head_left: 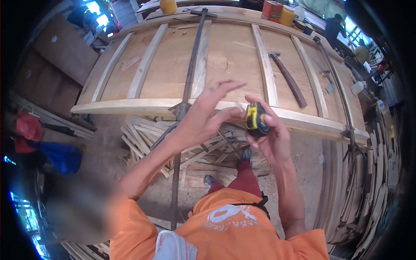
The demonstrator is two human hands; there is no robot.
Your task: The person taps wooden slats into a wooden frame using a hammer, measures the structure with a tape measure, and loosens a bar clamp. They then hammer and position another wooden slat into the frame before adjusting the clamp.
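Observation:
My right hand (277,139) is wrapped around a black and yellow tape measure (253,120), held over the front edge of the wooden frame panel (234,56). My left hand (207,107) is just left of it, with fingers stretched out and the thumb tip close to the tape measure. Whether that thumb touches the case or the tape's end I cannot tell. A long bar clamp (195,56) crosses the panel beside my left hand. Beyond my right hand, a hammer (289,81) lies on the panel between two wooden slats.
A second bar clamp (336,73) spans the panel's right side. Scrap wood strips (203,151) lie on the floor under the front edge. Boards (368,199) are stacked at right. A red box (271,11) and yellow containers stand at the back. Other people (334,28) are at far right.

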